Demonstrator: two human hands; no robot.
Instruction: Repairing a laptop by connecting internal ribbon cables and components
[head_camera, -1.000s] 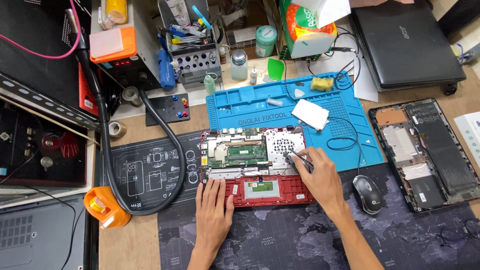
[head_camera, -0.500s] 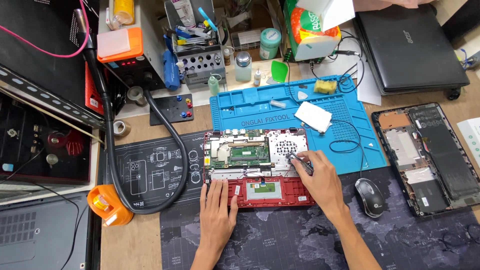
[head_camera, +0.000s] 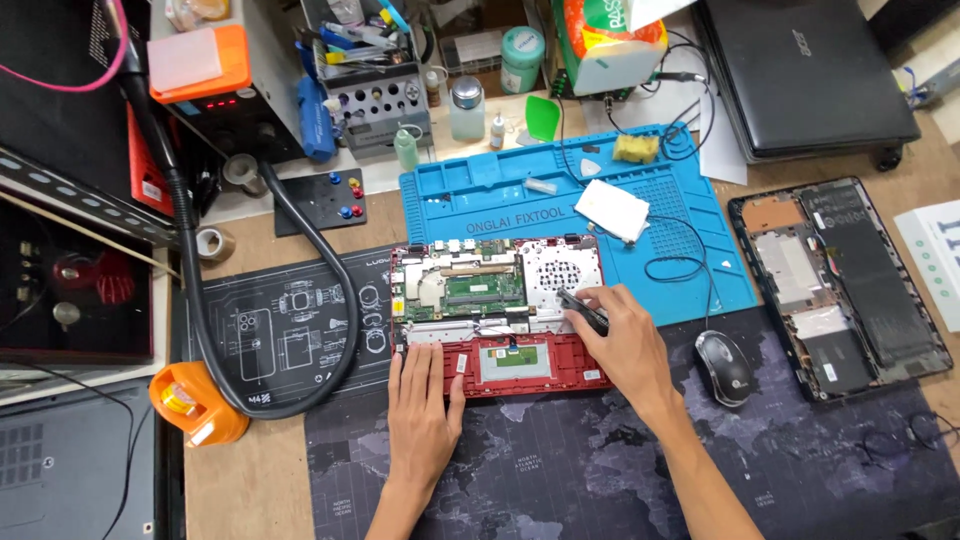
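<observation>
An opened red laptop base (head_camera: 497, 312) lies on the desk with its green circuit board (head_camera: 470, 288) and a perforated metal plate exposed. My left hand (head_camera: 423, 410) rests flat on the front left edge of the red case, fingers spread. My right hand (head_camera: 627, 342) grips a slim dark tool (head_camera: 583, 309) whose tip touches the right side of the base, just below the perforated plate.
A blue silicone work mat (head_camera: 680, 215) lies behind the laptop, with a white card on it. A black mouse (head_camera: 724, 367) and another stripped laptop chassis (head_camera: 838, 285) sit to the right. A black flexible hose (head_camera: 300, 300) curves at the left beside an orange object (head_camera: 190, 402).
Both hands stay on the red laptop base in nearly the same places. The view has shifted slightly as my head moved.
</observation>
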